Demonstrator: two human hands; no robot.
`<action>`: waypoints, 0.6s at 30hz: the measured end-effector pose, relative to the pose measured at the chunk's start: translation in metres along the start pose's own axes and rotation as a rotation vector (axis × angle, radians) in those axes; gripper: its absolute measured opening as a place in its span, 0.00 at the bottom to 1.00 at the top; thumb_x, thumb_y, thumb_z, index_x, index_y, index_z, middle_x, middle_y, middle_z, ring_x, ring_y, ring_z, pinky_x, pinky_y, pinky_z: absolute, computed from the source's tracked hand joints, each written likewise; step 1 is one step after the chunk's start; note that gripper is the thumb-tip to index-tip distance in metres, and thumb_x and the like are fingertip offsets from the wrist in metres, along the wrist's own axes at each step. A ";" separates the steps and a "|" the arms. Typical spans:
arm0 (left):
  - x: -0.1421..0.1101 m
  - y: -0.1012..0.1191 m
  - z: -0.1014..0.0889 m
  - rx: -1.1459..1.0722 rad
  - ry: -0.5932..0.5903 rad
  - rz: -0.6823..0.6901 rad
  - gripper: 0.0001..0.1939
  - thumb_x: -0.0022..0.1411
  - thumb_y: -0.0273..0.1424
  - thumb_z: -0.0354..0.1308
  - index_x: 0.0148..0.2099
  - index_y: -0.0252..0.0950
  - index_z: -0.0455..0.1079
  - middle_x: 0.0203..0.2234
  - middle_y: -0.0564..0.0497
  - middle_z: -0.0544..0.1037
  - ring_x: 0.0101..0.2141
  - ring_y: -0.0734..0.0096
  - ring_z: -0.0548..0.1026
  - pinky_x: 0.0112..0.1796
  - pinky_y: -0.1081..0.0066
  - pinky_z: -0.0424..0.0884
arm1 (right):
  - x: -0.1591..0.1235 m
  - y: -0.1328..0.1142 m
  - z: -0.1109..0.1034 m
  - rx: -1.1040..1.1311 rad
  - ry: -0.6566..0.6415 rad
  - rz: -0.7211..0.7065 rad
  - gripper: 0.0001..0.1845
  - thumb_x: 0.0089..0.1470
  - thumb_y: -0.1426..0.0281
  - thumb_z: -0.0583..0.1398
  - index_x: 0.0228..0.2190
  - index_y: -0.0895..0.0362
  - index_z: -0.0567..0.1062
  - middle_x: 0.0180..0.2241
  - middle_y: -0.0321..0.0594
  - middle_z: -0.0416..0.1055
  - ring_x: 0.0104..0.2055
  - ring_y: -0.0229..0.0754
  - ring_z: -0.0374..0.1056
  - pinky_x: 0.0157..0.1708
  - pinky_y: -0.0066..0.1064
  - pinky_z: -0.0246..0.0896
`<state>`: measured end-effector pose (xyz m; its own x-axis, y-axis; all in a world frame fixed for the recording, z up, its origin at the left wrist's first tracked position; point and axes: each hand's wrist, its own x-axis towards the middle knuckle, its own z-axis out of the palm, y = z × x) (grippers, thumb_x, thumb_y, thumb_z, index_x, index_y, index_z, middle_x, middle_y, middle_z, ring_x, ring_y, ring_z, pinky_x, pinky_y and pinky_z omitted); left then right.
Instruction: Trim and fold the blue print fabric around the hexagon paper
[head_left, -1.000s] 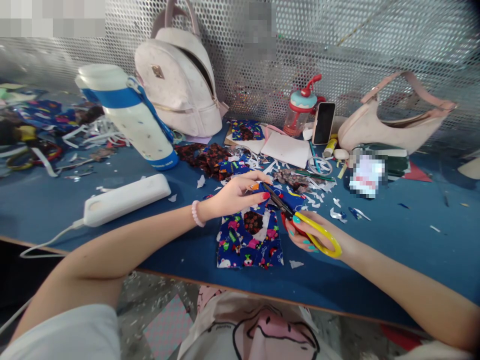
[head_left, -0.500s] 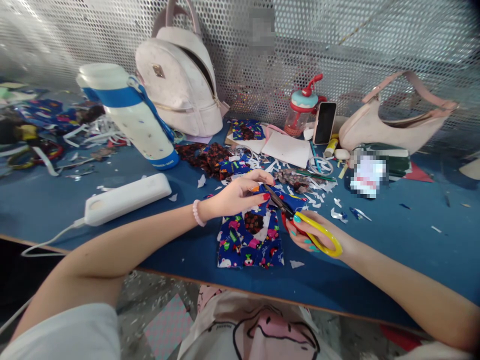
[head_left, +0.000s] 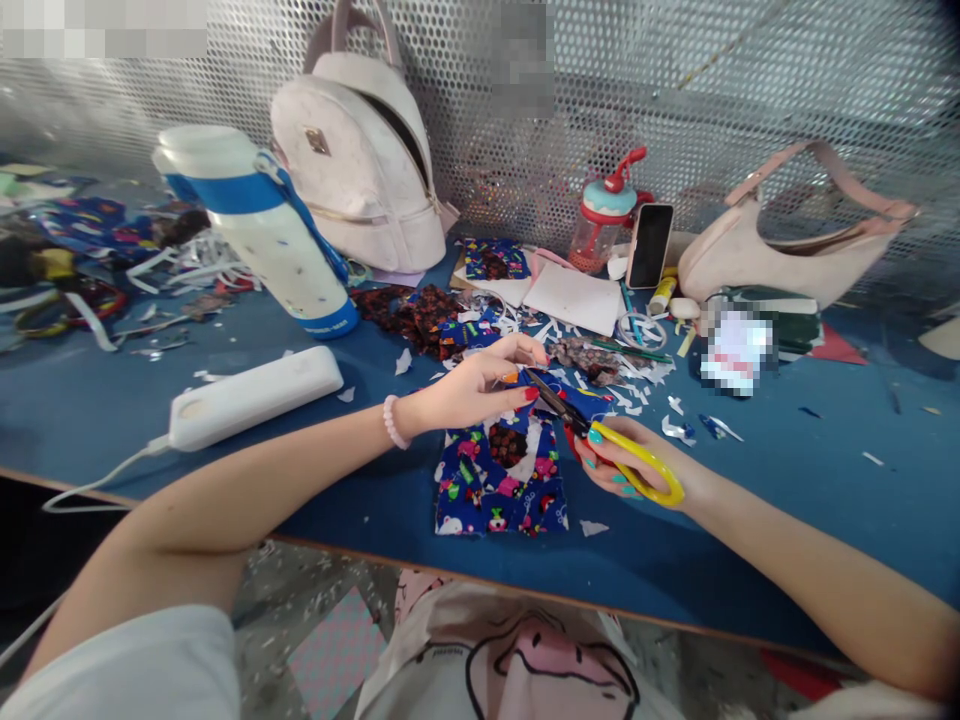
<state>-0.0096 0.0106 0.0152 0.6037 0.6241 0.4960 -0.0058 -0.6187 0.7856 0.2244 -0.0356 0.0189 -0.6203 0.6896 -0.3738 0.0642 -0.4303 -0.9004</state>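
Note:
My right hand (head_left: 619,455) grips scissors (head_left: 645,472) with yellow and red handles. Their dark blades point up and left, close to the fingertips of my left hand (head_left: 476,385). That hand is closed on a small piece of blue printed fabric (head_left: 581,398), mostly hidden behind the fingers and blades. Under both hands, near the table's front edge, lies a squarish blue printed fabric panel (head_left: 499,505) with a dark red-brown patch (head_left: 508,446) and a white area beside it.
White paper scraps, dark cloth scraps (head_left: 427,315) and a white card (head_left: 574,297) lie behind my hands. A white-and-blue bottle (head_left: 262,235) and a white power bank (head_left: 255,398) stand left. Beyond are a backpack (head_left: 367,170), red-lidded cup (head_left: 596,230), phone (head_left: 650,245) and handbag (head_left: 795,250).
The scissors and my right hand have shifted very slightly up. My left hand keeps almost the same place, and the fabric panel has not moved.

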 end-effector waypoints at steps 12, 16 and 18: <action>-0.003 -0.001 0.005 0.039 -0.016 -0.051 0.20 0.65 0.40 0.54 0.25 0.33 0.68 0.43 0.44 0.67 0.44 0.67 0.68 0.47 0.64 0.67 | 0.002 0.004 -0.003 -0.053 -0.017 0.068 0.29 0.40 0.46 0.65 0.24 0.55 0.60 0.15 0.25 0.54 0.15 0.28 0.48 0.15 0.23 0.38; -0.003 -0.003 0.004 0.063 -0.015 -0.036 0.18 0.65 0.36 0.55 0.24 0.33 0.67 0.44 0.45 0.67 0.45 0.67 0.67 0.50 0.63 0.66 | 0.001 0.001 -0.003 -0.076 -0.019 0.070 0.29 0.40 0.45 0.65 0.22 0.56 0.61 0.14 0.25 0.54 0.14 0.28 0.48 0.13 0.23 0.40; -0.003 -0.003 0.004 0.068 -0.019 -0.038 0.17 0.64 0.35 0.55 0.24 0.33 0.66 0.43 0.45 0.67 0.45 0.67 0.67 0.50 0.63 0.66 | 0.001 0.000 -0.003 -0.074 -0.013 0.066 0.29 0.40 0.46 0.65 0.22 0.56 0.61 0.13 0.25 0.54 0.14 0.28 0.48 0.13 0.23 0.39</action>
<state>-0.0084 0.0090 0.0097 0.6176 0.6388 0.4588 0.0706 -0.6261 0.7766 0.2265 -0.0334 0.0176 -0.6231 0.6531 -0.4303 0.1626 -0.4299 -0.8881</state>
